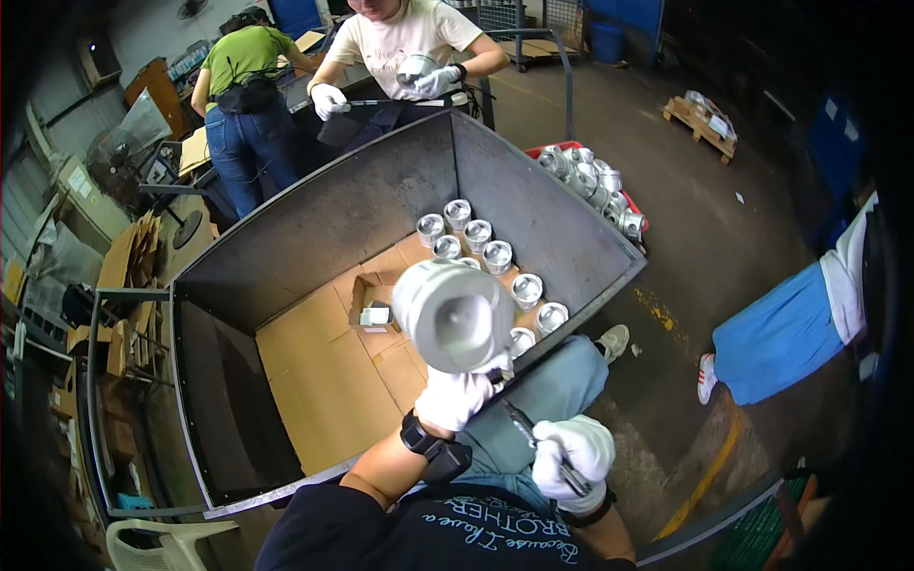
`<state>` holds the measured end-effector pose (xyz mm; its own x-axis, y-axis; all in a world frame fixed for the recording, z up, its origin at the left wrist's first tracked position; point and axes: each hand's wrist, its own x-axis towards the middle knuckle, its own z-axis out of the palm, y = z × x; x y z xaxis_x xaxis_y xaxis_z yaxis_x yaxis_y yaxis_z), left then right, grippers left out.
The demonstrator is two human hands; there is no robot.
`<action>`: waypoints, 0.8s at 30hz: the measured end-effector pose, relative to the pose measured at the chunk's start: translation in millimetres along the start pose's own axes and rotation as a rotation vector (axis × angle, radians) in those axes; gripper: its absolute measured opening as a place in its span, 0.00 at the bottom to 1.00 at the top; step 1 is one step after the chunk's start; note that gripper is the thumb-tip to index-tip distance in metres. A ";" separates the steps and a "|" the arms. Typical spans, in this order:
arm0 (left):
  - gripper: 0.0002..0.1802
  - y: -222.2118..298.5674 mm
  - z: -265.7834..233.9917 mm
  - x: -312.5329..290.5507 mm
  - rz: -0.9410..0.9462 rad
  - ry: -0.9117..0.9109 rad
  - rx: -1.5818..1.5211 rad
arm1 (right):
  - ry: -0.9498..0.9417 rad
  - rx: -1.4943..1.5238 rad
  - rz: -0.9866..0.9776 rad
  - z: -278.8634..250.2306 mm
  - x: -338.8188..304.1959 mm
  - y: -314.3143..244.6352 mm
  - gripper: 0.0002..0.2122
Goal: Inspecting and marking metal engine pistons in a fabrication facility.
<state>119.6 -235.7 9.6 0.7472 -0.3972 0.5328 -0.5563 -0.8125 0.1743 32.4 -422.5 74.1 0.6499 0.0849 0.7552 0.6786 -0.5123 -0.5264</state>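
Note:
My left hand (455,392), in a white glove, grips a silver engine piston (455,319) and holds it up over the near side of a large metal bin (324,181). The piston's round crown with a shallow hollow faces me. A dark marker pen (520,419) is in my gloved right hand (573,455), its fingers wrapped round the barrel, with the tip pointing up and left toward the piston. Several more pistons (497,257) stand upright in rows along the bin's right side. The raised piston partly hides some of them.
Cardboard (314,390) lines the bin's bottom, with a small open carton (373,303) on it. Outside the right wall, a red tray (636,211) holds several metal parts. Across the bin, a co-worker (405,43) in white gloves handles another metal part. Another person (249,105) bends over at left.

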 end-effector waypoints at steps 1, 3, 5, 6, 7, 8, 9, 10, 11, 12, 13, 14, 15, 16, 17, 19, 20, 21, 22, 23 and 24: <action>0.17 -3.5 -0.6 5.3 -0.077 0.041 -0.123 | 0.020 -0.001 -0.078 4.3 -0.2 3.1 0.06; 0.13 -1.1 -3.6 9.4 -0.303 -0.002 -0.329 | 0.041 0.003 -0.140 8.1 0.3 7.6 0.09; 0.15 1.7 -9.9 8.1 -0.214 0.083 -0.169 | 0.019 -0.001 -0.143 10.3 2.7 11.2 0.11; 0.17 2.5 -12.8 6.7 -0.076 0.157 0.150 | -0.008 -0.003 -0.151 11.6 4.5 13.2 0.13; 0.17 2.8 -14.4 5.0 -0.058 0.125 0.154 | -0.013 -0.004 -0.147 13.7 6.4 15.3 0.13; 0.17 4.0 -14.4 3.1 -0.150 0.136 -0.067 | -0.023 -0.015 -0.169 17.1 8.1 17.4 0.13; 0.17 3.6 -13.8 0.6 -0.265 0.124 -0.279 | -0.048 -0.026 -0.187 21.8 9.3 19.3 0.14; 0.16 4.1 -12.7 -2.5 -0.345 0.042 -0.444 | -0.045 -0.053 -0.198 26.8 9.6 20.5 0.14; 0.16 3.6 -10.7 -5.5 -0.375 0.044 -0.450 | -0.029 -0.019 -0.210 35.6 11.1 23.9 0.11; 0.15 2.2 -9.6 -9.7 -0.229 0.159 -0.339 | -0.018 0.022 -0.134 42.8 9.5 23.2 0.08; 0.15 1.7 -7.4 -13.3 -0.087 0.274 -0.223 | 0.010 0.075 -0.055 49.6 7.9 22.3 0.06; 0.15 -1.4 -7.2 -18.5 -0.072 0.193 -0.286 | -0.005 -0.004 0.015 56.6 6.1 19.8 0.03; 0.18 -3.1 -6.4 -23.5 -0.055 0.231 -0.181 | -0.010 0.129 0.231 65.6 3.8 14.6 0.04; 0.21 -4.6 -5.3 -28.8 -0.107 0.236 -0.234 | 0.039 0.255 0.446 75.0 3.0 9.0 0.05; 0.25 -6.3 -4.7 -33.9 -0.195 0.231 -0.349 | 0.103 0.481 0.624 79.5 4.9 5.2 0.06; 0.26 -15.8 -8.7 -47.7 -0.333 0.204 -0.330 | 0.085 0.605 0.699 90.3 19.0 4.0 0.11; 0.27 -23.3 -12.1 -55.5 -0.437 0.164 -0.311 | -0.004 0.772 0.899 91.3 30.0 7.3 0.12; 0.24 -36.4 -18.9 -66.3 -0.458 0.111 -0.298 | -0.097 0.968 1.086 92.8 41.3 12.2 0.13; 0.21 -48.1 -24.1 -75.3 -0.751 0.226 -0.965 | -0.233 0.981 1.215 92.7 55.0 20.5 0.13; 0.19 -61.4 -29.9 -84.1 -1.002 0.370 -1.708 | -0.302 0.849 1.261 91.7 66.1 27.3 0.10; 0.15 -76.2 -41.9 -97.1 -1.072 0.339 -1.390 | -0.392 0.692 1.191 93.8 77.2 36.4 0.09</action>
<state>74.1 -117.3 -20.7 0.9520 0.2528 -0.1723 0.0725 0.3607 0.9299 139.4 -354.4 76.6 0.9135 0.1929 -0.3582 -0.3749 0.0573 -0.9253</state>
